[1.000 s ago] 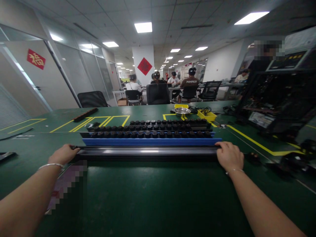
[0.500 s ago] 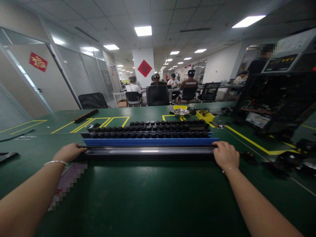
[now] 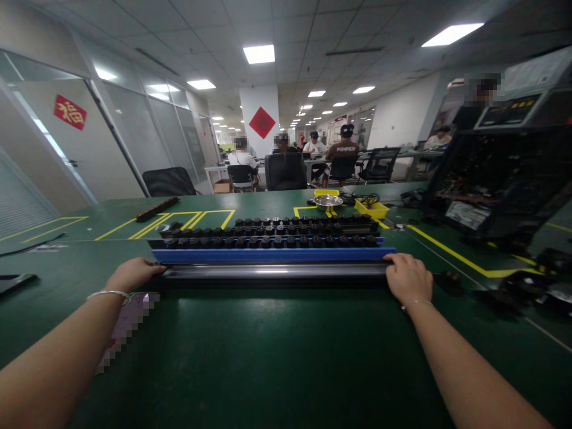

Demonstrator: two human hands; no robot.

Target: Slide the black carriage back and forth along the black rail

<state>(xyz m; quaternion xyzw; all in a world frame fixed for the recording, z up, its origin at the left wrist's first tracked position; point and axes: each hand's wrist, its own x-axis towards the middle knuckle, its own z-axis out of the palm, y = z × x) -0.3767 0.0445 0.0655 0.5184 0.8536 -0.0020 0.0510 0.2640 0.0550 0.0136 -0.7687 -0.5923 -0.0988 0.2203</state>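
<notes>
A long black bar (image 3: 272,272) with a shiny face lies crosswise on the green table (image 3: 286,357). My left hand (image 3: 136,274) is closed at its left end, thumb and fingers pinched together. At the opposite end, my right hand (image 3: 409,277) curls over the bar, its fingertips near a long blue strip (image 3: 272,255). That strip runs right behind the bar and parallel to it. Farther back stand rows of black socket-like blocks (image 3: 277,242) set in long rails. The undersides of both hands' grips are hidden.
A metal bowl (image 3: 328,202) and a yellow bin (image 3: 372,208) sit behind the rows. A dark equipment rack (image 3: 487,179) rises at the right, with black parts (image 3: 513,292) before it. Left lies a dark strip (image 3: 156,210). Several people sit beyond the table.
My left hand has shifted a little to the right along the bar's left end. My right hand stays nearly in place, and the bar has hardly moved.
</notes>
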